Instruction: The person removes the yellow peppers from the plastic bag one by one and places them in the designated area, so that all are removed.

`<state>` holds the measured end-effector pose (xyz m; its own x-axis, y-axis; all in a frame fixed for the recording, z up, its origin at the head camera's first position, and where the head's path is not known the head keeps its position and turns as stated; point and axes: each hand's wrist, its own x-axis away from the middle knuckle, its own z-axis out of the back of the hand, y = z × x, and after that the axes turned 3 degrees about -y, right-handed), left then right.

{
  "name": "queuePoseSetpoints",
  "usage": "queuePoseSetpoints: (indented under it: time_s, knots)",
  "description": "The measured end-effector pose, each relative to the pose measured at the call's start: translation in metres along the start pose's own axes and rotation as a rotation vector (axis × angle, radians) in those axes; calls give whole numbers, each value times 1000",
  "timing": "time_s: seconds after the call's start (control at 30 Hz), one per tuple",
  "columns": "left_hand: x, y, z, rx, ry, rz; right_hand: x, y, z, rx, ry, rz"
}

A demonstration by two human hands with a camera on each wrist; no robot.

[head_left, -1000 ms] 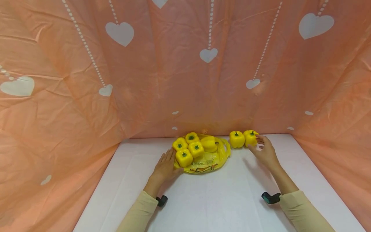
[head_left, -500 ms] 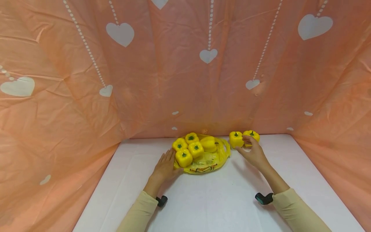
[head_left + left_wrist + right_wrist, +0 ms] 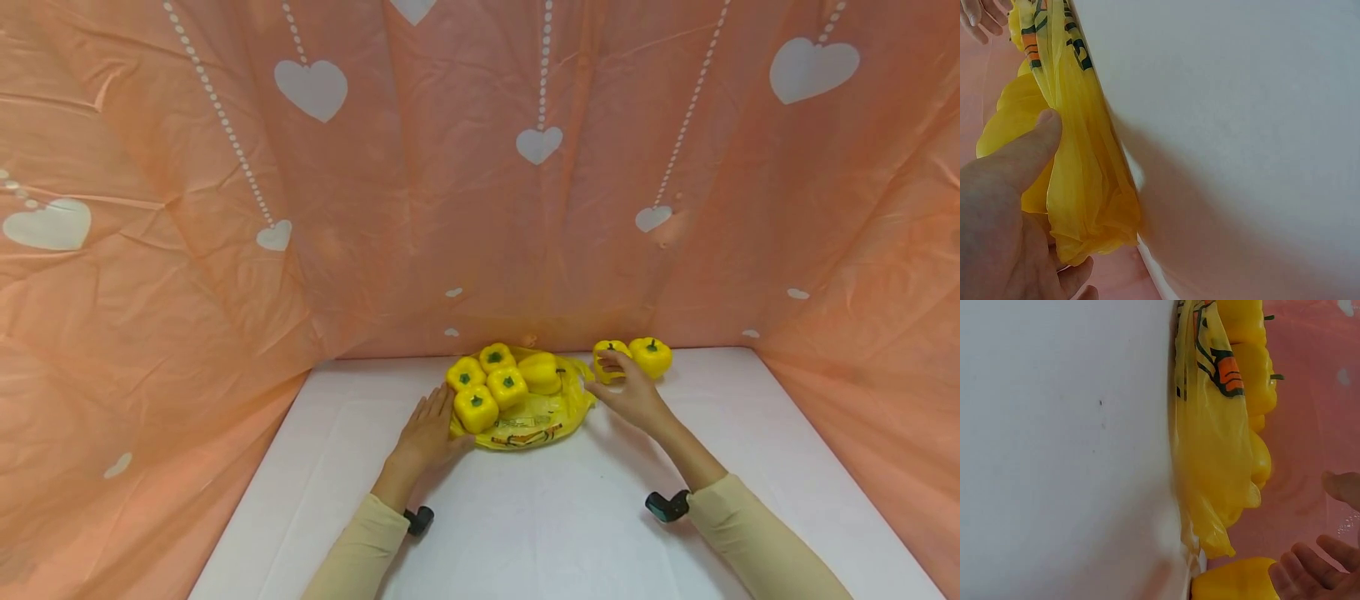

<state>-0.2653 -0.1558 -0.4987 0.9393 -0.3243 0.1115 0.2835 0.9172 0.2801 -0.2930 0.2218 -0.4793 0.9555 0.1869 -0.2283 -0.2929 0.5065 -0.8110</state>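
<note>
A yellow plastic bag [image 3: 528, 429] lies flat near the back of the table. Several yellow bell peppers stand in a cluster on its left part, among them a front pepper [image 3: 477, 408]; another pepper [image 3: 540, 372] lies on its side. My left hand [image 3: 425, 435], fingers extended, rests against the bag's left edge beside the peppers, and in the left wrist view its thumb [image 3: 1032, 147] lies along the crumpled plastic. My right hand [image 3: 636, 400] is spread and holds nothing. Its thumb overlaps the bag's handle end, and its fingers partly hide a standing pepper [image 3: 602, 367].
One more yellow pepper [image 3: 651, 357] stands at the far right of the group. Behind the white table [image 3: 540, 517] hangs a pink curtain [image 3: 480, 225] with white hearts, which also runs along both sides.
My right hand has moved left, from the far-right pepper past its neighbour to the bag's handle end. Both those peppers stay where they were. My left hand has kept its place.
</note>
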Motion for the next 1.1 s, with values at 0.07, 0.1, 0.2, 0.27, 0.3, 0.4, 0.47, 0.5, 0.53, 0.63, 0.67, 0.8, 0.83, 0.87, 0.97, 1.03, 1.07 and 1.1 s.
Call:
queuePoseSetpoints:
  time_s: [0.07,0.1,0.2,0.27,0.3,0.4,0.47,0.5,0.53,0.63,0.67,0.8,0.83,0.87,0.97,1.03,1.07,1.1]
  knots:
    - [0,0,0,-2,-1,1,-3,0,-3,-6,-23,3]
    - [0,0,0,-2,-2,0,-4,0,-4,-8,-31,5]
    - [0,0,1,0,-4,1,-8,0,-8,-14,-59,9]
    - [0,0,0,3,-2,0,-10,-1,-10,-8,-78,12]
    - [0,0,0,4,-2,0,-12,-1,-11,-6,-87,7]
    - [0,-1,-1,8,-1,1,-16,-1,-14,13,-110,-2]
    - [0,-1,-1,11,-1,1,-20,-1,-16,30,-118,-2]
    - [0,-1,-1,11,-2,2,-22,-1,-17,39,-123,3]
    - [0,-1,-1,10,-2,1,-24,-1,-18,43,-126,6]
    - [-1,-2,-1,7,-3,2,-29,-1,-21,54,-139,15]
    - [-1,-2,0,8,-4,2,-30,-1,-22,59,-145,14]
    - [-2,-2,0,14,-7,3,-36,-2,-27,80,-166,-11]
    - [-2,-2,0,14,-9,5,-38,-1,-28,92,-173,-13]
    - [-2,-2,0,17,-8,5,-39,-1,-29,100,-177,-18]
    - [-1,-3,0,16,-8,3,-43,0,-32,130,-192,-31]
    - [-1,-3,-1,16,-6,2,-46,2,-35,160,-201,-28]
    - [-1,-3,-1,18,-4,0,-48,3,-36,169,-203,-33]
    - [-1,-3,-1,16,-6,2,-49,3,-37,179,-205,-34]
